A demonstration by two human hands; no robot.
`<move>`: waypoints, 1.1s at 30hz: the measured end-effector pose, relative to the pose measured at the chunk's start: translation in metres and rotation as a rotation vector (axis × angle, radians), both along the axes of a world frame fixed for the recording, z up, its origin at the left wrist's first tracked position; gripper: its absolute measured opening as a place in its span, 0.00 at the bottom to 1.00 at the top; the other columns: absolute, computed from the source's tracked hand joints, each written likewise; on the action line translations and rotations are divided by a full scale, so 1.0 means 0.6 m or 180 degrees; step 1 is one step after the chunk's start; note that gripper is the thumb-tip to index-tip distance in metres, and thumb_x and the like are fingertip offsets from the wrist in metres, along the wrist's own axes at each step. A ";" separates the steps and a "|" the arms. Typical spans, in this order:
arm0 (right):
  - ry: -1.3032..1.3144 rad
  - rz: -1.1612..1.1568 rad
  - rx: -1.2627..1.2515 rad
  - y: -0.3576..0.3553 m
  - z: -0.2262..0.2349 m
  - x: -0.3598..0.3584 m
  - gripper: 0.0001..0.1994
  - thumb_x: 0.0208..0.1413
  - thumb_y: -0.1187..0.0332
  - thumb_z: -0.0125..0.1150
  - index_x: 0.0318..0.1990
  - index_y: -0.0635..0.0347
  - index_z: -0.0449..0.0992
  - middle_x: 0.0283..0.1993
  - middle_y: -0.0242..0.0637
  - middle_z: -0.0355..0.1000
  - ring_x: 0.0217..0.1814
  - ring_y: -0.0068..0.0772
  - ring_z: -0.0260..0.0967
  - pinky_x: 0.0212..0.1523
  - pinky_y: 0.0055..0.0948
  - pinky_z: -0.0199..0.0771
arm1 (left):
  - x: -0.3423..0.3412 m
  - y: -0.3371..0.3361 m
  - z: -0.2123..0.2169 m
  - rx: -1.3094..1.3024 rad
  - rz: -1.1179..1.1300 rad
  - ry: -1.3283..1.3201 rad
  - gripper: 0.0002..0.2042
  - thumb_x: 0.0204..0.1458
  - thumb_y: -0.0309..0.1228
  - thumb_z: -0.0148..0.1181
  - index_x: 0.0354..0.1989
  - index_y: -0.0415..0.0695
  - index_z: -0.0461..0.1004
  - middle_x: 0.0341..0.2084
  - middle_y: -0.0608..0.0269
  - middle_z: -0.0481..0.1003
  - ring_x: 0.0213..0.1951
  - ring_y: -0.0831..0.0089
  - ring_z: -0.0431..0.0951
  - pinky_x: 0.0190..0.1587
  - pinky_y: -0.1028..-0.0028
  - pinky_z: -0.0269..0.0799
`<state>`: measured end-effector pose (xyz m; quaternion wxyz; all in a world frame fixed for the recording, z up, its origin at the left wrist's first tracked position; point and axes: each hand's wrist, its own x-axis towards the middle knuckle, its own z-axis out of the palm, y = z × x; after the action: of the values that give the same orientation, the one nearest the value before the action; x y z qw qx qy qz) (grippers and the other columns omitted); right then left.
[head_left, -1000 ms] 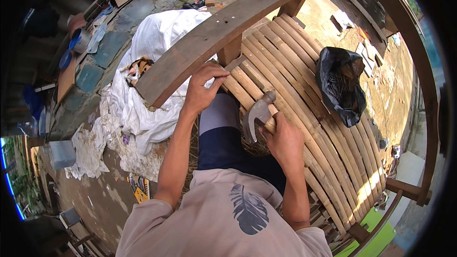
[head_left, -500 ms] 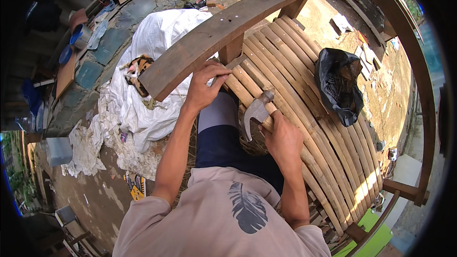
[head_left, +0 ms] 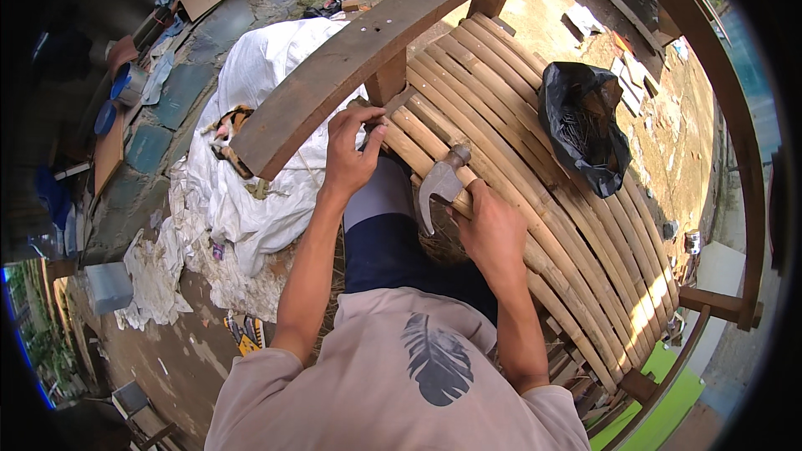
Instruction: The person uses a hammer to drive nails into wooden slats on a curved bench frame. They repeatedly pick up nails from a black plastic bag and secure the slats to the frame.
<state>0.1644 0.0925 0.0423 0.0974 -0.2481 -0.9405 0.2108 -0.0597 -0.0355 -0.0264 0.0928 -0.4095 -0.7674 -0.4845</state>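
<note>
In my right hand (head_left: 493,230) is a claw hammer (head_left: 443,182), gripped by its handle close to the head. The hammer head lies over the nearest bamboo slats, claw pointing towards me. My left hand (head_left: 351,150) has its thumb and fingers pinched together at the far left end of the nearest slat (head_left: 405,146); whatever is between the fingertips is too small to make out. The slats form a curved seat (head_left: 518,159) on a dark wooden frame. Above my left hand runs a thick curved armrest (head_left: 334,50) of that frame.
A black plastic bag (head_left: 581,129) holding nails sits on the slats to the right. White sacking (head_left: 259,150) lies on the ground at left, beside a low block wall (head_left: 188,88). A curved wooden rail (head_left: 718,92) rises at right. My thigh is under the seat's near edge.
The whole view has shifted slightly, so the seat and bag appear farther left and higher. My left fingers look a little more curled. The hammer stays over the near slats.
</note>
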 end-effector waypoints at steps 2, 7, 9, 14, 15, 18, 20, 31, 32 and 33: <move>-0.0123 -0.0104 0.0003 -0.004 -0.002 0.001 0.16 0.49 0.68 0.72 0.39 0.60 0.69 0.34 0.44 0.76 0.35 0.53 0.78 0.32 0.47 0.76 | 0.008 0.009 0.005 -0.0128 0.0164 0.0489 0.10 0.57 0.29 0.64 0.47 0.45 0.79 0.38 0.65 0.79 0.45 0.65 0.75 0.61 0.64 0.60; 0.0099 -0.0397 0.0086 -0.020 -0.004 0.012 0.14 0.49 0.71 0.69 0.39 0.60 0.70 0.34 0.43 0.74 0.36 0.49 0.78 0.32 0.45 0.78 | 0.032 0.036 0.011 0.0029 -0.0212 0.0928 0.09 0.55 0.25 0.65 0.44 0.46 0.79 0.38 0.64 0.80 0.47 0.63 0.76 0.58 0.61 0.60; 0.0163 -0.0482 0.0070 -0.026 -0.004 0.020 0.12 0.49 0.72 0.67 0.39 0.60 0.70 0.33 0.43 0.74 0.36 0.49 0.78 0.33 0.45 0.78 | 0.042 0.048 0.007 0.0115 -0.0357 0.0918 0.09 0.55 0.22 0.65 0.45 0.45 0.78 0.39 0.61 0.79 0.46 0.60 0.75 0.54 0.62 0.64; 0.0305 -0.0712 -0.0318 -0.025 -0.012 0.037 0.14 0.48 0.70 0.68 0.39 0.61 0.70 0.35 0.44 0.76 0.37 0.55 0.76 0.35 0.50 0.75 | 0.068 0.086 0.006 0.0354 -0.0892 0.0043 0.09 0.59 0.21 0.62 0.48 0.39 0.76 0.39 0.56 0.78 0.40 0.62 0.77 0.45 0.67 0.72; 0.0255 -0.0792 -0.0326 -0.026 -0.012 0.040 0.14 0.48 0.71 0.68 0.40 0.61 0.70 0.34 0.45 0.76 0.38 0.55 0.76 0.35 0.51 0.75 | 0.069 0.092 0.006 0.0384 -0.0912 -0.0026 0.09 0.60 0.21 0.61 0.48 0.39 0.76 0.39 0.56 0.78 0.40 0.63 0.78 0.44 0.69 0.73; 0.0207 -0.0959 -0.0330 -0.027 -0.011 0.054 0.14 0.47 0.72 0.67 0.41 0.61 0.71 0.34 0.45 0.76 0.39 0.56 0.76 0.37 0.51 0.75 | 0.084 0.101 0.011 0.0511 -0.0978 -0.0413 0.09 0.62 0.23 0.61 0.50 0.39 0.77 0.41 0.59 0.79 0.40 0.70 0.78 0.45 0.72 0.74; 0.0298 -0.1010 -0.0308 -0.029 -0.013 0.060 0.15 0.47 0.73 0.67 0.42 0.61 0.72 0.35 0.45 0.76 0.40 0.56 0.76 0.38 0.51 0.75 | 0.085 0.108 0.007 0.0675 -0.0985 -0.0505 0.09 0.62 0.24 0.61 0.50 0.40 0.77 0.41 0.61 0.79 0.40 0.74 0.78 0.44 0.74 0.74; -0.0073 -0.0854 -0.0461 -0.018 0.006 0.034 0.13 0.47 0.72 0.66 0.41 0.60 0.74 0.37 0.47 0.78 0.41 0.56 0.76 0.40 0.51 0.75 | 0.050 0.063 -0.008 0.1020 -0.0294 -0.0068 0.08 0.63 0.27 0.61 0.48 0.38 0.78 0.41 0.61 0.79 0.36 0.73 0.74 0.39 0.75 0.70; -0.0082 -0.0763 -0.0398 -0.020 0.004 0.026 0.13 0.47 0.71 0.66 0.40 0.60 0.74 0.37 0.46 0.77 0.41 0.57 0.76 0.40 0.51 0.75 | 0.040 0.047 -0.014 0.0962 -0.0055 -0.0055 0.09 0.63 0.27 0.61 0.48 0.38 0.78 0.41 0.61 0.79 0.37 0.73 0.74 0.41 0.74 0.70; -0.0053 -0.0708 -0.0302 -0.021 0.003 0.020 0.12 0.47 0.72 0.66 0.40 0.61 0.74 0.36 0.46 0.77 0.40 0.56 0.77 0.39 0.51 0.76 | 0.033 0.037 -0.016 0.0917 0.0154 -0.0054 0.09 0.63 0.28 0.62 0.48 0.37 0.78 0.41 0.61 0.79 0.38 0.73 0.74 0.42 0.73 0.70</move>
<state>0.1764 0.0796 0.0442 0.1004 -0.3570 -0.8969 0.2409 -0.0399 -0.0130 -0.0358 0.1557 -0.3693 -0.7004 -0.5906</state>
